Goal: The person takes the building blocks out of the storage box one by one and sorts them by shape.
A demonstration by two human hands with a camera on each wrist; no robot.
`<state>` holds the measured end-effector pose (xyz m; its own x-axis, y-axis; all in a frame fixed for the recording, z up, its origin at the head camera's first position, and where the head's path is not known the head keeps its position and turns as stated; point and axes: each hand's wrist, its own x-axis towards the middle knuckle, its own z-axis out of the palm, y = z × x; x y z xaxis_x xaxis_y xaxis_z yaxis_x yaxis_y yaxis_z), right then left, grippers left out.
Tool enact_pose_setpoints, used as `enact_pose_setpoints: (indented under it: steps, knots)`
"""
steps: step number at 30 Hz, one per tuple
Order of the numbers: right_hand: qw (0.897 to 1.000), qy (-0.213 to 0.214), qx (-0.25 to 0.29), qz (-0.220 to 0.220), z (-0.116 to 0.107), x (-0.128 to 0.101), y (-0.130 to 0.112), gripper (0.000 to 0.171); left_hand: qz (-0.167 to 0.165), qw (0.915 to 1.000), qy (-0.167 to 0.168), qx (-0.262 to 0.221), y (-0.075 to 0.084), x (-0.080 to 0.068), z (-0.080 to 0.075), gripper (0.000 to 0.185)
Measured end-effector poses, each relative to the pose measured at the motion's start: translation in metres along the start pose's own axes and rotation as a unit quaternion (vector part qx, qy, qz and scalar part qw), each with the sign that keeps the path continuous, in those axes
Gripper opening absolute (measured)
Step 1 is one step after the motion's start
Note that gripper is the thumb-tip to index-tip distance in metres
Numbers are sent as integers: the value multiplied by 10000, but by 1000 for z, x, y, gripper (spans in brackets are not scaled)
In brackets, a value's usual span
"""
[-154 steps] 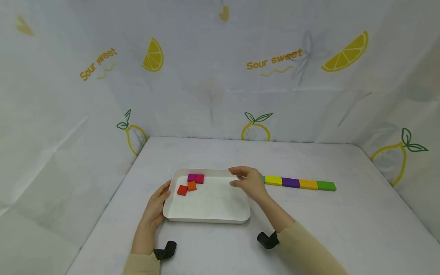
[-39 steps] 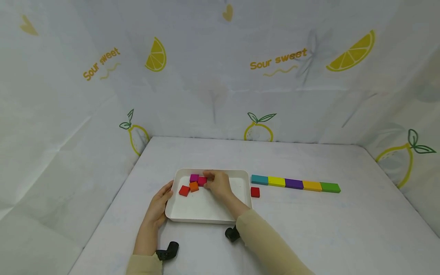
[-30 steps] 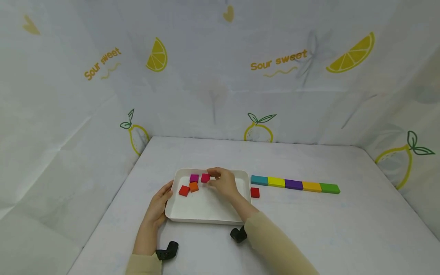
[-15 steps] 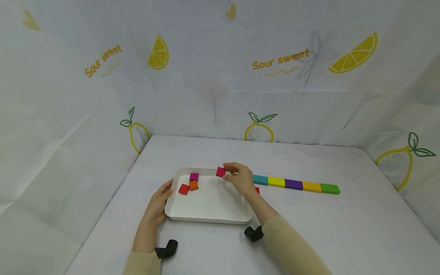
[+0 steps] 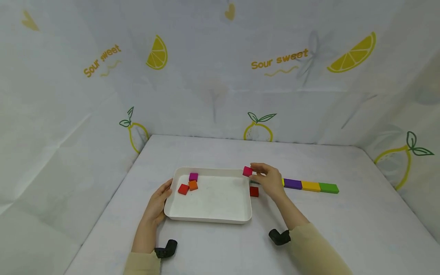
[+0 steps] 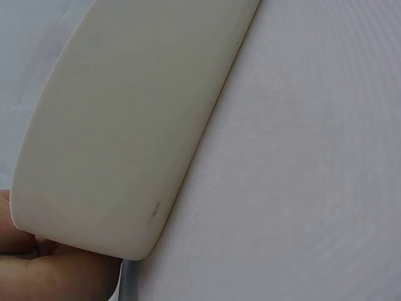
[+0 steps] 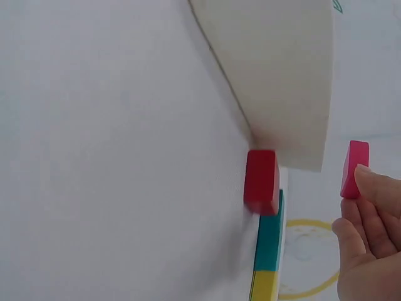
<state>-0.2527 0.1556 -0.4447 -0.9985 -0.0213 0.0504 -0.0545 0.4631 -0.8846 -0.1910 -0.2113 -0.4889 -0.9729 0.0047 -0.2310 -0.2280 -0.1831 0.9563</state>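
My right hand (image 5: 269,180) pinches a pinkish-red square block (image 5: 247,171) between thumb and fingertips, above the right rim of a white tray (image 5: 213,202). In the right wrist view the pink block (image 7: 355,169) is held clear of the tabletop. My left hand (image 5: 158,202) grips the tray's left side; in the left wrist view its fingers (image 6: 62,269) press against the tray's outer wall. Inside the tray lie a purple block (image 5: 193,177), an orange block (image 5: 193,185) and a red block (image 5: 183,189). Another red block (image 5: 254,191) sits outside, beside the tray's right wall.
A row of oblong blocks runs rightward from the tray: teal (image 7: 270,235), yellow (image 7: 264,285), purple (image 5: 293,184), orange (image 5: 311,186) and green (image 5: 329,188). My right hand partly covers its left end in the head view. A lemon-print cloth (image 5: 192,99) hangs behind the white table (image 5: 343,225).
The pinkish-red block has been lifted from beside the purple one and carried right, over the tray's rim. Since the earliest frame, a red block has appeared beside the tray. The left hand stays put.
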Motion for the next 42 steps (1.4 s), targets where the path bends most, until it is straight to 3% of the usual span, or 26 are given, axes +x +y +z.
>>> enact_pose_setpoints:
  steps: [10, 18, 30, 42]
  knots:
    - [9977, 94, -661, 137, -37, -15, 30, 44, -18, 10000, -28, -43, -1, 1, 1, 51]
    - [9965, 8, -820, 140, -53, -22, 41, 44, 68, 10000, -65, -26, 1, 2, 0, 51]
    - [9949, -488, -755, 452, -50, -27, 40, 40, 7, 10000, -2, -6, 1, 2, 1, 51]
    - [9924, -589, -949, 509, -45, -31, 45, 35, 5, 10000, -37, 19, 1, -1, 2, 51]
